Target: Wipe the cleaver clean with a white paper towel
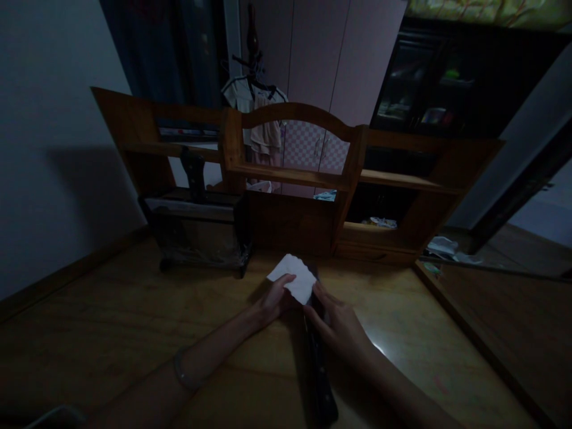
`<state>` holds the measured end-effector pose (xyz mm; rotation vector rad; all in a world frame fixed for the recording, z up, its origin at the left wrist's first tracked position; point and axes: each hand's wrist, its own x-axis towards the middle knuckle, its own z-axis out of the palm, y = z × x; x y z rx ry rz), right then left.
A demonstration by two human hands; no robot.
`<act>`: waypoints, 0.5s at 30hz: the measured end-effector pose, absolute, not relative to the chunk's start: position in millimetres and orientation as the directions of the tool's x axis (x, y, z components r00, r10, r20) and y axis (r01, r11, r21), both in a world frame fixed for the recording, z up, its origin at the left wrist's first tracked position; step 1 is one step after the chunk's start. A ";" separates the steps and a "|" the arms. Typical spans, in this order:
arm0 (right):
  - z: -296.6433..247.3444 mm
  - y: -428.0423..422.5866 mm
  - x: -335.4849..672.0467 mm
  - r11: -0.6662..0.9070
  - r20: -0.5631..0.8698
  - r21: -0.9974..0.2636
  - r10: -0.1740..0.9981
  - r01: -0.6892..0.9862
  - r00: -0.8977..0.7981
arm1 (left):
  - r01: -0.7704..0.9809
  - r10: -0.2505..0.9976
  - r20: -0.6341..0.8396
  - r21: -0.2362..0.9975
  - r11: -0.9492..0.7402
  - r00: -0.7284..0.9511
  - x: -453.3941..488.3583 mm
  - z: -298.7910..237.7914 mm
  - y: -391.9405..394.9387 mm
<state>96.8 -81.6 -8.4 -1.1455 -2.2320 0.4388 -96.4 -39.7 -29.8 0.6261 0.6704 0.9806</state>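
Note:
My left hand (273,299) is closed on a white tissue (295,278), its thumb on top. My right hand (342,325) curls round a knife just in front of its handle, fingertips touching the tissue's right edge. The knife's black riveted handle (322,381) points back toward me. Its blade is mostly hidden behind the tissue and my fingers; a dark part shows past the tissue's right side. Dim light makes it hard to tell how the fingers meet the blade.
A dark knife holder (196,238) with plastic wrap stands at the left on the wooden tabletop (214,381), a black-handled knife (194,176) upright in it. A wooden shelf unit (292,220) runs along the back. A raised wooden edge (473,339) borders the right side.

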 end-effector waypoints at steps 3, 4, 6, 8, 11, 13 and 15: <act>-5.4 -84.0 95.8 0.516 0.290 -0.601 0.853 0.610 -0.435 | -0.537 0.878 -0.233 0.717 0.445 0.417 -95.5 -20.8 -44.0; -3.6 -84.6 96.2 0.501 0.278 -0.625 0.860 0.599 -0.428 | -0.535 0.886 -0.216 0.730 0.426 0.411 -94.7 -17.2 -45.6; 0.4 -85.7 97.3 0.478 0.264 -0.674 0.868 0.563 -0.421 | -0.528 0.913 -0.168 0.771 0.357 0.372 -93.2 -11.4 -48.6; 3.5 -86.4 98.6 0.467 0.267 -0.725 0.868 0.507 -0.418 | -0.495 0.939 -0.133 0.821 0.283 0.317 -92.8 -9.4 -51.0; 4.9 -86.4 100.2 0.449 0.299 -0.820 0.864 0.354 -0.404 | -0.448 0.956 -0.117 0.864 0.231 0.268 -94.4 -14.3 -53.8; 4.5 -84.6 101.9 0.386 0.290 -0.893 0.888 0.234 -0.356 | -0.424 0.951 -0.110 0.876 0.230 0.289 -95.8 -19.7 -55.5; 4.5 -80.6 105.4 0.270 0.229 -0.955 0.933 0.122 -0.277 | -0.403 0.943 -0.102 0.886 0.230 0.316 -95.8 -23.1 -57.4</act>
